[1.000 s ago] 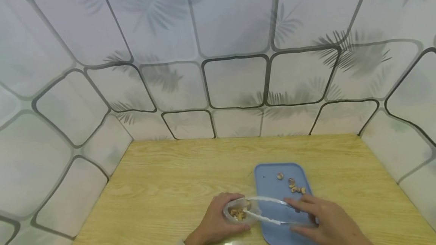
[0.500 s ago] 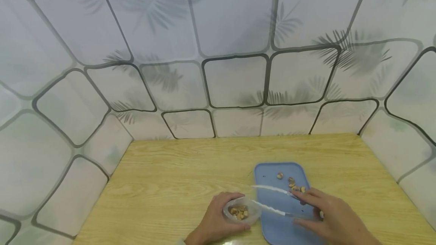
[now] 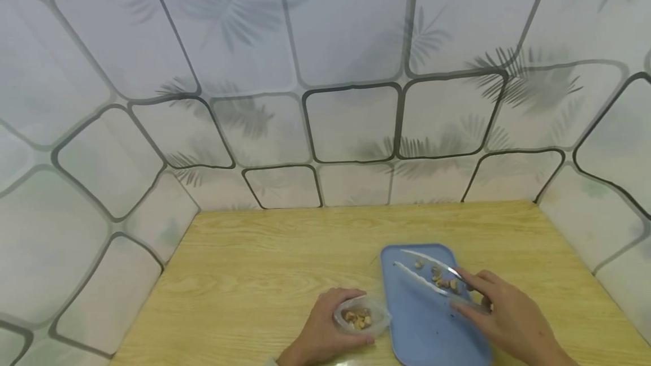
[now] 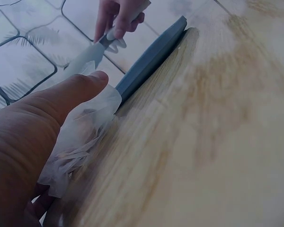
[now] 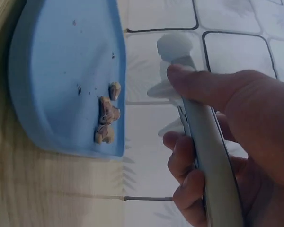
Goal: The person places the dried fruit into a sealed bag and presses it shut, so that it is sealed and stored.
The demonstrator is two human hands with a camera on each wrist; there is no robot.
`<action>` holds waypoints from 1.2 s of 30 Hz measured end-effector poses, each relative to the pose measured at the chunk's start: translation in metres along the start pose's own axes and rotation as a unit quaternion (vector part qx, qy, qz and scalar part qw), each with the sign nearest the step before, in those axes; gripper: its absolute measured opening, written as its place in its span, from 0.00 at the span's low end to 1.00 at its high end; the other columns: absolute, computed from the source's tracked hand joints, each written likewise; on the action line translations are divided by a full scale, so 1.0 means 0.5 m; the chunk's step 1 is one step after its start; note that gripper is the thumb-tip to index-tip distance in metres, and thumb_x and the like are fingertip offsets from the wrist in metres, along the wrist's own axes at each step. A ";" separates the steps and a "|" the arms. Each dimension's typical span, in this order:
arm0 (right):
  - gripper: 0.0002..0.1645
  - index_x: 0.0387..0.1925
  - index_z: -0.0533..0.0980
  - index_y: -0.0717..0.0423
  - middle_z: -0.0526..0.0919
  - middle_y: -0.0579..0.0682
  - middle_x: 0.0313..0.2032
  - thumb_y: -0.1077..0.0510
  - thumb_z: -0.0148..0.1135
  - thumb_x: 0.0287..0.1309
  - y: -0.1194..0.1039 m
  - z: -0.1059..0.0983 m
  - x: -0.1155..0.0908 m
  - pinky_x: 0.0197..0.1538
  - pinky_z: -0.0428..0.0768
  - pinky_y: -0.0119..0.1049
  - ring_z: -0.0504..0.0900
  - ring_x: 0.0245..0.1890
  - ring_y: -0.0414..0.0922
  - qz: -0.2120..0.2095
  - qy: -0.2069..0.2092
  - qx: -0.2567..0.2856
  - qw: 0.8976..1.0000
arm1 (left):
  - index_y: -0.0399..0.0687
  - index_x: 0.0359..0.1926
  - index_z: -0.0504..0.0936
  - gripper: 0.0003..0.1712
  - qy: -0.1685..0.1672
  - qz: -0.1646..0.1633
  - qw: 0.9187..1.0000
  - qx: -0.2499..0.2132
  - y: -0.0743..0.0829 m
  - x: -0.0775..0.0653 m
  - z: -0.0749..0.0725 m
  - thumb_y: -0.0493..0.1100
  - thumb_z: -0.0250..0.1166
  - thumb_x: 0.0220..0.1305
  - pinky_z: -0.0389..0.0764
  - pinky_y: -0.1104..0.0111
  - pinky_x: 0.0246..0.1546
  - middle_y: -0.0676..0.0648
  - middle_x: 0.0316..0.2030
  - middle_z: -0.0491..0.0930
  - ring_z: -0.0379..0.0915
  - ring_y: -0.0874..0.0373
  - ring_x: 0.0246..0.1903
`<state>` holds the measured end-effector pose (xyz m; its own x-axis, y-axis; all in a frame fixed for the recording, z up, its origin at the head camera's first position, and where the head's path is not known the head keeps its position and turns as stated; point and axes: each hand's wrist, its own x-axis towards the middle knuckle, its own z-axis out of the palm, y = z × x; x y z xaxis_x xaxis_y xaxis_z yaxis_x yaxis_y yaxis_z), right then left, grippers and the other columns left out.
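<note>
My left hand [image 3: 325, 327] holds a translucent plastic bag [image 3: 377, 321] with its mouth spread. Inside lie brown and tan, nut-like pieces [image 3: 357, 318]; their exact kind is unclear. In the left wrist view the thumb presses against the crumpled bag [image 4: 87, 125]. My right hand [image 3: 508, 309] grips a pair of tongs [image 3: 420, 280] with white ends, and the tips stand apart over a blue tray [image 3: 427, 332]. Several similar pieces [image 3: 452, 284] lie near the tray's right edge. The right wrist view shows thumb and fingers round the tongs' handle [image 5: 208, 151].
The tray [image 5: 61, 56] has a low raised rim and a few dark crumbs. Under it is a wood-grain table [image 3: 264, 264]. Patterned wall panels [image 3: 351, 123] stand behind and along both sides.
The tongs have moved from the bag's mouth, up and right, to above the tray with the right hand. Pieces show in the bag. The left hand stays in place.
</note>
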<state>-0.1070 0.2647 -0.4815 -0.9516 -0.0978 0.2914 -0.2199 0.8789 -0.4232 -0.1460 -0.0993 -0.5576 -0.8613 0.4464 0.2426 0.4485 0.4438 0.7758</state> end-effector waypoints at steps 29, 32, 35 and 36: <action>0.42 0.70 0.80 0.56 0.87 0.49 0.42 0.40 0.79 0.61 0.043 0.014 0.017 0.30 0.76 0.40 0.79 0.32 0.41 0.107 -0.117 -0.042 0.987 | 0.71 0.68 0.81 0.42 -0.009 -0.003 1.000 0.000 0.003 0.000 -0.002 0.60 0.87 0.53 0.72 0.65 0.62 0.66 0.57 0.85 0.75 0.70 0.54; 0.40 0.69 0.82 0.54 0.86 0.48 0.41 0.40 0.79 0.62 0.043 0.014 0.016 0.30 0.75 0.40 0.77 0.31 0.41 0.104 -0.109 -0.046 0.988 | 0.72 0.68 0.81 0.42 -0.010 -0.006 1.000 -0.003 0.003 -0.001 -0.002 0.60 0.87 0.53 0.72 0.65 0.61 0.66 0.58 0.85 0.75 0.70 0.54; 0.37 0.68 0.83 0.52 0.87 0.48 0.41 0.42 0.79 0.62 0.042 0.013 0.016 0.30 0.75 0.41 0.76 0.31 0.41 0.098 -0.095 -0.051 0.989 | 0.72 0.68 0.81 0.42 -0.008 -0.006 1.000 -0.005 0.001 -0.001 -0.002 0.59 0.87 0.52 0.72 0.66 0.61 0.66 0.57 0.85 0.75 0.70 0.54; 0.37 0.68 0.83 0.52 0.87 0.48 0.42 0.42 0.79 0.61 0.042 0.012 0.016 0.30 0.75 0.41 0.76 0.31 0.41 0.095 -0.090 -0.052 0.990 | 0.72 0.68 0.81 0.42 -0.006 -0.003 1.000 -0.003 0.000 0.000 -0.002 0.59 0.87 0.52 0.72 0.66 0.60 0.65 0.57 0.85 0.75 0.70 0.54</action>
<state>-0.1206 0.2794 -0.4933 -0.9986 0.0009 0.0527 -0.0182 0.9321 -0.3617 -0.1459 -0.1000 -0.5570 -0.8608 0.4537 0.2306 0.4418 0.4410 0.7812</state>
